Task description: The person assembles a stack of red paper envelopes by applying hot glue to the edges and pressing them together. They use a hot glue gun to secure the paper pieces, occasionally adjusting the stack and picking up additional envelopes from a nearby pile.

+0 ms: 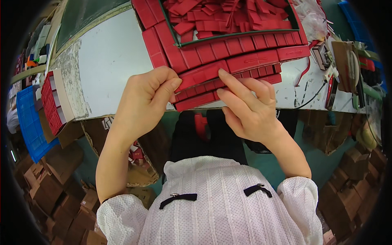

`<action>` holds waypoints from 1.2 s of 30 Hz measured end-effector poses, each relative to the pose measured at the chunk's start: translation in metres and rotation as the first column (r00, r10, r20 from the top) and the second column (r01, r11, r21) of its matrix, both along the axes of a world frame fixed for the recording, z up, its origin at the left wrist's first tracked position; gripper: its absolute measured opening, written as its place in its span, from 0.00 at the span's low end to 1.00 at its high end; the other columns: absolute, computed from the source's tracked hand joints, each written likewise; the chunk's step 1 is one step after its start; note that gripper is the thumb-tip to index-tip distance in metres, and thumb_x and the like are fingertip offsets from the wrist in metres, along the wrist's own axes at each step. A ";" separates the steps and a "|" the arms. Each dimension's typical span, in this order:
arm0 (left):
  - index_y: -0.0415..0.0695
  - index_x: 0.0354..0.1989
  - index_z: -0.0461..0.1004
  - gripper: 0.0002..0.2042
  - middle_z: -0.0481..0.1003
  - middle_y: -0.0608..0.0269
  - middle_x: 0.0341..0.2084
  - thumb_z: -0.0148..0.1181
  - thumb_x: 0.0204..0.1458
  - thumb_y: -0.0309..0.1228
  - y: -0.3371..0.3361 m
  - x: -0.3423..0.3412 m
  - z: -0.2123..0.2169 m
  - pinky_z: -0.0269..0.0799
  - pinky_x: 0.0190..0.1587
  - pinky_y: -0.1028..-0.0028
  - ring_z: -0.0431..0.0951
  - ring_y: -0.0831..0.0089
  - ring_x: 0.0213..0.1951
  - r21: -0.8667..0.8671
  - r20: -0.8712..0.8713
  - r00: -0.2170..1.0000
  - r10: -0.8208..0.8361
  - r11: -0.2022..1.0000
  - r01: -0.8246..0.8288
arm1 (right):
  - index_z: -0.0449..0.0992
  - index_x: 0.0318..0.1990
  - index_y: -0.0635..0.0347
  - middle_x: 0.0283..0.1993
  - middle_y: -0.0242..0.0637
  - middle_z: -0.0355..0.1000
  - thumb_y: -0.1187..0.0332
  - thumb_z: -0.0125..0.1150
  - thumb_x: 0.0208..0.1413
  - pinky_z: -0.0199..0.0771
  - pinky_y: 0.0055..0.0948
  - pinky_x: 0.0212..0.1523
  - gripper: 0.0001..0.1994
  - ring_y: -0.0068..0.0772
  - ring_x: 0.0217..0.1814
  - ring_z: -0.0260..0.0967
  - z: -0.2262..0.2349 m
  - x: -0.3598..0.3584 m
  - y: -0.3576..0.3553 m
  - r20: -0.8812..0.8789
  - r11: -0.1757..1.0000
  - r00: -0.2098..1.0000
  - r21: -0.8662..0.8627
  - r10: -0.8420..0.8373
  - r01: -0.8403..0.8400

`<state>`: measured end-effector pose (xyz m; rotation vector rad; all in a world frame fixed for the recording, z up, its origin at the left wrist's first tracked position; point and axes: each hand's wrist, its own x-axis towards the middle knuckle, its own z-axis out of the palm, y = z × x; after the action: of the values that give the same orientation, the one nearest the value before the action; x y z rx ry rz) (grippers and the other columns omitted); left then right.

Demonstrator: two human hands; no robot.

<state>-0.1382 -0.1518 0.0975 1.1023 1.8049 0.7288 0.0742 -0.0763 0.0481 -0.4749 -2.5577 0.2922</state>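
My left hand (145,100) pinches the left end of a flat red strip-shaped box piece (204,73) between thumb and fingers. My right hand (247,106) rests on the same piece, index finger on its top edge and the other fingers over the row below. Rows of similar red pieces (228,51) lie overlapped at the near edge of the white table (110,57). Behind them a green-rimmed tray (228,18) holds a heap of loose red pieces.
A stack of red-and-white boxes (55,102) stands at the table's left edge beside a blue crate (28,122). Tools, cables and a brown board (347,61) lie at the right. Cardboard boxes (61,192) crowd the floor on both sides.
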 end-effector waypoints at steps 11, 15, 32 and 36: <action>0.37 0.22 0.69 0.06 0.66 0.63 0.09 0.57 0.48 0.24 -0.009 0.019 -0.016 0.62 0.18 0.78 0.65 0.81 0.13 0.215 -0.159 0.974 0.160 0.969 -0.124 | 0.71 0.36 0.57 0.54 0.35 0.67 0.74 0.58 0.32 0.58 0.29 0.41 0.17 0.31 0.37 0.58 -0.007 -0.005 -0.005 0.008 0.998 0.998 0.003 -0.058 0.058; 0.38 0.21 0.68 0.07 0.68 0.59 0.11 0.58 0.46 0.24 -0.009 0.021 -0.018 0.65 0.19 0.75 0.69 0.70 0.14 0.235 -0.221 0.961 0.167 0.965 -0.113 | 0.71 0.38 0.59 0.54 0.38 0.67 0.75 0.59 0.32 0.58 0.29 0.41 0.18 0.32 0.38 0.58 -0.005 -0.005 -0.005 0.023 0.999 0.999 -0.021 -0.045 0.046; 0.58 0.52 0.71 0.28 0.58 0.64 0.18 0.54 0.37 0.22 0.011 0.023 0.000 0.65 0.21 0.72 0.63 0.69 0.18 0.017 -0.817 0.481 -0.318 0.820 0.572 | 0.73 0.33 0.65 0.35 0.35 0.70 0.82 0.56 0.46 0.64 0.22 0.38 0.06 0.24 0.38 0.64 0.058 -0.033 0.092 -0.306 0.980 0.947 -0.198 -0.097 0.037; 0.49 0.49 0.72 0.24 0.60 0.62 0.20 0.54 0.37 0.22 0.000 0.010 -0.013 0.65 0.22 0.72 0.64 0.69 0.18 0.190 -0.784 0.567 -0.253 0.772 0.606 | 0.74 0.30 0.62 0.39 0.42 0.64 0.79 0.59 0.38 0.64 0.34 0.44 0.08 0.44 0.43 0.63 0.061 -0.059 0.123 -0.114 1.000 0.993 -0.012 0.008 -0.009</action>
<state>-0.1278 -0.1517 0.0849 2.3406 1.8585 0.3965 0.0151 0.0465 0.1090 -0.4395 -2.4489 0.3294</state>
